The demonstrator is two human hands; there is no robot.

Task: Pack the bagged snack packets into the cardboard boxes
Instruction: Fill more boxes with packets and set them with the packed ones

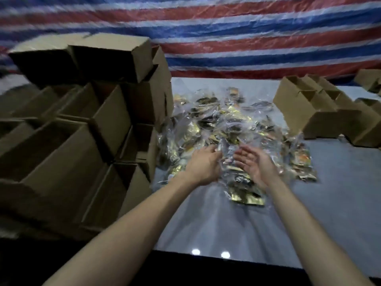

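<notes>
Up close, the left hand (203, 165) lies palm down on the near part of a heap of clear plastic bags of gold-and-dark snack packets (222, 129), its fingers curled into the crinkled film; whether it actually grips a bag cannot be told through the blur. The right hand (254, 162) is just beside it, palm turned up and inward, fingers spread and loose, holding nothing, with the bags just beyond its fingertips. The heap spreads over the middle of the pale grey counter (329, 203), reaching back towards the far edge. Left of the heap, touching it, stands a tall stack of open brown cardboard boxes (82, 131), mouths facing up and towards the camera. Right of the heap, a lower group of brown cardboard boxes (321, 114) rests on the counter. A red, white and blue striped tarpaulin (247, 27) hangs behind everything.
</notes>
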